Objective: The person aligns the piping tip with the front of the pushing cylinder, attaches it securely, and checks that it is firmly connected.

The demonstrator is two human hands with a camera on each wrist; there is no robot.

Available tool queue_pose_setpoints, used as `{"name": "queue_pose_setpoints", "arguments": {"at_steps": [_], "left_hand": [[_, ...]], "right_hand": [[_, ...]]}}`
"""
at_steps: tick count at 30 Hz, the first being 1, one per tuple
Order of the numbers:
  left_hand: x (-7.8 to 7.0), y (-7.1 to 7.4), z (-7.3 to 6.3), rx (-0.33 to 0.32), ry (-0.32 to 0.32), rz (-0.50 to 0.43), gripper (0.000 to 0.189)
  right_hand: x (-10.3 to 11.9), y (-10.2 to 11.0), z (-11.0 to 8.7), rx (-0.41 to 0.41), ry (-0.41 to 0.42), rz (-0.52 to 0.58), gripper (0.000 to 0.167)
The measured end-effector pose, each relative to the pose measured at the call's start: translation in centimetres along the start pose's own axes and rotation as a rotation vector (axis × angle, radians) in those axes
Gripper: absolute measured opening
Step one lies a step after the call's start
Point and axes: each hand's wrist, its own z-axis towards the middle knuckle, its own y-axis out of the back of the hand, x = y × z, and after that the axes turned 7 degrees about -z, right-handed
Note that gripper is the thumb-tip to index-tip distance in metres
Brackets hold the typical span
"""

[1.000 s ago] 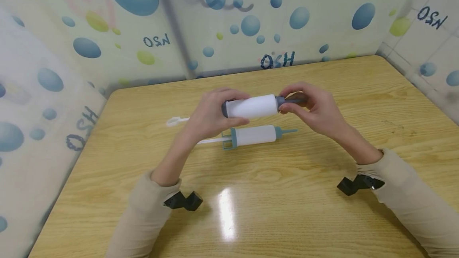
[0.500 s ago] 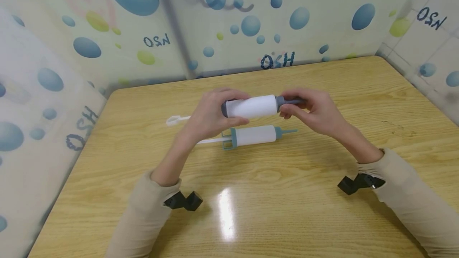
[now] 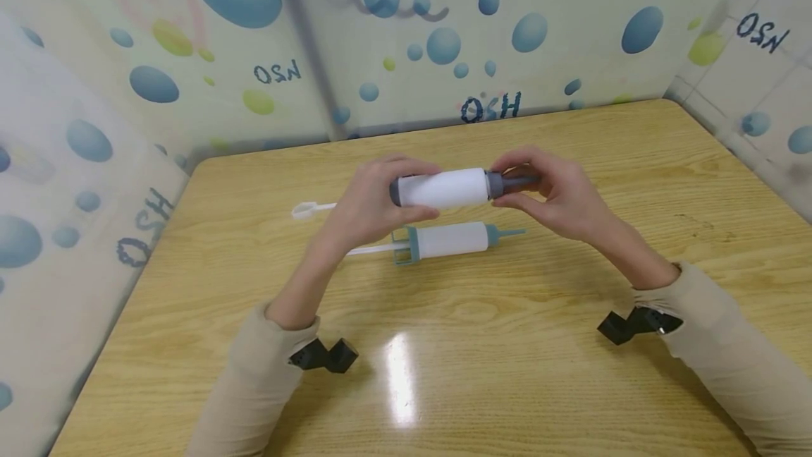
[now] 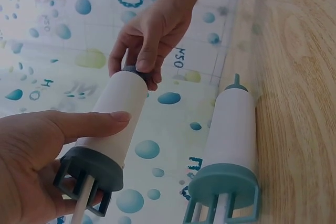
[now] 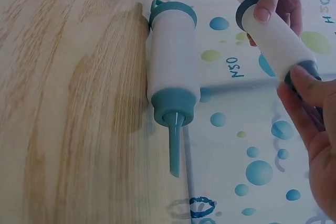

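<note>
A large plunger syringe [image 3: 444, 189] with a white barrel and dark grey ends is held above the table. My left hand [image 3: 371, 197] grips its barrel near the rear collar [image 4: 97, 166], thumb along the white side. At the front, my right hand [image 3: 564, 192] pinches the dark grey nozzle cap [image 3: 496, 184] between thumb and fingers. The nozzle points right, partly hidden by those fingers. A white plunger rod ends in a loop handle [image 3: 304, 211] left of my left hand. Just nearer, a similar syringe [image 3: 452, 240] with teal ends lies on the table, untouched by either hand.
The wooden table [image 3: 482, 358] meets a wall [image 3: 406, 55] patterned with blue and green drops at the back, with further walls at the left and right. Black camera mounts sit at both wrists, over beige sleeves.
My right fingers have shifted around the grey nozzle cap, curling lower and then coming back up over it. The held syringe has slid very slightly left; the left hand keeps its grip.
</note>
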Motion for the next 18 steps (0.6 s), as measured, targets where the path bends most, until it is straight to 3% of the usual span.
{"name": "queue_pose_setpoints", "arguments": {"at_steps": [10,18], "left_hand": [[-0.13,0.07,0.00,0.026,-0.010,0.015,0.049],[-0.05,0.11,-0.02,0.020,-0.019,0.009,0.050]], "right_hand": [[-0.18,0.36,-0.19,0.042,-0.072,-0.059,0.027],[-0.25,0.06,-0.15,-0.013,0.017,-0.024,0.052]]}}
